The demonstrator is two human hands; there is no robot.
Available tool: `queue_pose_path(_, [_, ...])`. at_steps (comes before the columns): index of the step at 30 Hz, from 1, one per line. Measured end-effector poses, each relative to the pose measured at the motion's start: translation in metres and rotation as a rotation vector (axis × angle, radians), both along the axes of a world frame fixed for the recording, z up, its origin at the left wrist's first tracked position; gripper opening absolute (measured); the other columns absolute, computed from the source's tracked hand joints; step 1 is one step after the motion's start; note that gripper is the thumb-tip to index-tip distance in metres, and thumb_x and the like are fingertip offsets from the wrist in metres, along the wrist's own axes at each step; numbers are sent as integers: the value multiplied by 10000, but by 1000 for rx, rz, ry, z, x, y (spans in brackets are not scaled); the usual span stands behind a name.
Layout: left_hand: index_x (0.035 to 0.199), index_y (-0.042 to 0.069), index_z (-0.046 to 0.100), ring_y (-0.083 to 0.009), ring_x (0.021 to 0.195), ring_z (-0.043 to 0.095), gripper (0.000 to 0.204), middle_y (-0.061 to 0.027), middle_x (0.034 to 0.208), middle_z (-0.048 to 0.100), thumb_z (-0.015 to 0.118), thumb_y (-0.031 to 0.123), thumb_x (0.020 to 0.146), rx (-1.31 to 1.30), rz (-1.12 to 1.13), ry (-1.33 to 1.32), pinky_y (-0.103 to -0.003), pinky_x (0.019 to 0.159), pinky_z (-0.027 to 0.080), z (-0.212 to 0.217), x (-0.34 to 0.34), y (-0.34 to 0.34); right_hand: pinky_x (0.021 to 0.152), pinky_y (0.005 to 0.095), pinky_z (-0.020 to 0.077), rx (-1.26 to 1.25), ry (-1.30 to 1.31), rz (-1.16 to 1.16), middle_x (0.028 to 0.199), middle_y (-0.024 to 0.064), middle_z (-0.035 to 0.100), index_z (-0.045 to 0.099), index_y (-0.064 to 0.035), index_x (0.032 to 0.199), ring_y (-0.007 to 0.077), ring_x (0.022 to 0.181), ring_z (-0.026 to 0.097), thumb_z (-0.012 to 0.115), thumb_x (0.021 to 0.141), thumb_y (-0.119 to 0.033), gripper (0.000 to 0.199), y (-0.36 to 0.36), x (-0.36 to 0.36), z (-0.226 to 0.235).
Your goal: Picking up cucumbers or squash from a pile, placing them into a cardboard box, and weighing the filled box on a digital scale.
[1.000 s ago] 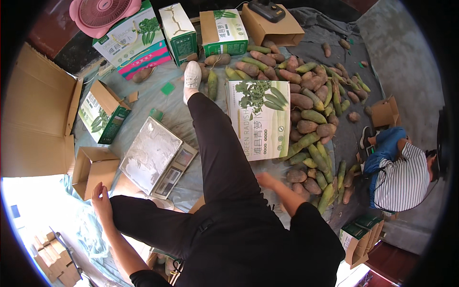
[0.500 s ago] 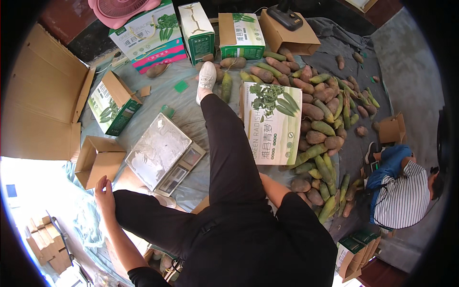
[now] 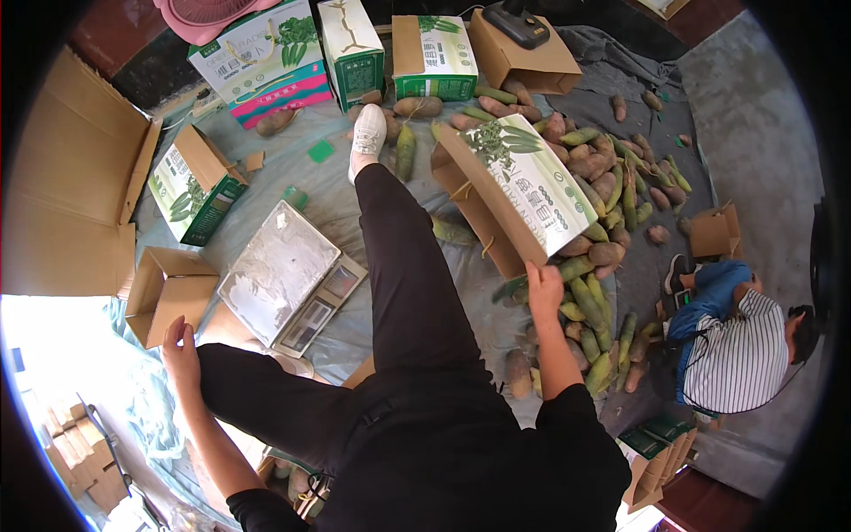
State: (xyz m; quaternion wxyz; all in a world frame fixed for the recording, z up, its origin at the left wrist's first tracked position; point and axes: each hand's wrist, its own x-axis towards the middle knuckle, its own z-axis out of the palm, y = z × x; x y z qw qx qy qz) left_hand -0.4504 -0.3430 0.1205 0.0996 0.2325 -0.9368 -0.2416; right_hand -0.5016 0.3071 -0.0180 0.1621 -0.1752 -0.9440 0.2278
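Observation:
My right hand (image 3: 543, 288) grips the near lower corner of a white-and-green carton (image 3: 545, 191) with a leafy radish picture. The carton tilts over the heap, its opening facing left, so the bare brown inside shows with a yellow cord at the edge. Beneath and behind it lies a pile of long green radishes (image 3: 592, 301) mixed with brownish roots (image 3: 607, 254). Beside my bent left knee, my left hand (image 3: 182, 359) is raised with loosely curled fingers apart, holding nothing. Between it and my outstretched leg sits a dusty platform scale (image 3: 279, 275).
Several printed cartons (image 3: 434, 58) line the back, one under a pink fan (image 3: 213, 13). An open brown box (image 3: 173, 293) and a green-white carton (image 3: 195, 186) stand left. At right a person in a striped shirt (image 3: 740, 363) crouches by a small brown box (image 3: 714, 232).
The carton has swung from lying face-up to a tilt, turning its open side into view. My right hand, hidden before, now shows at its corner. The whole view has shifted slightly.

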Motion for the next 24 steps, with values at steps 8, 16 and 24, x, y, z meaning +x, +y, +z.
queue_pose_path(8, [1116, -4, 627, -253, 943, 644, 279, -156, 1029, 670, 580, 137, 880, -6, 56, -37, -342, 835, 488, 10, 0, 9, 754, 469, 439, 161, 217, -119, 974, 196, 573, 564, 11, 994, 389, 879, 544, 643, 842, -344, 395, 26, -74, 53])
queue_pose_path(16, [1114, 5, 628, -268, 946, 638, 283, -166, 1004, 665, 582, 143, 871, -16, 53, -11, -351, 840, 480, 11, 0, 11, 818, 460, 449, 139, -7, -60, 1060, 201, 591, 593, 12, 1077, 384, 995, 552, 691, 784, -408, 522, 38, -92, 75])
queue_pose_path(24, [1091, 8, 634, -279, 922, 642, 288, -159, 963, 662, 600, 146, 841, 7, 87, 27, -365, 824, 484, 17, 5, 17, 811, 452, 475, -54, 11, -3, 1018, 228, 637, 641, 22, 1042, 381, 952, 611, 741, 727, -270, 441, 32, -92, 58])
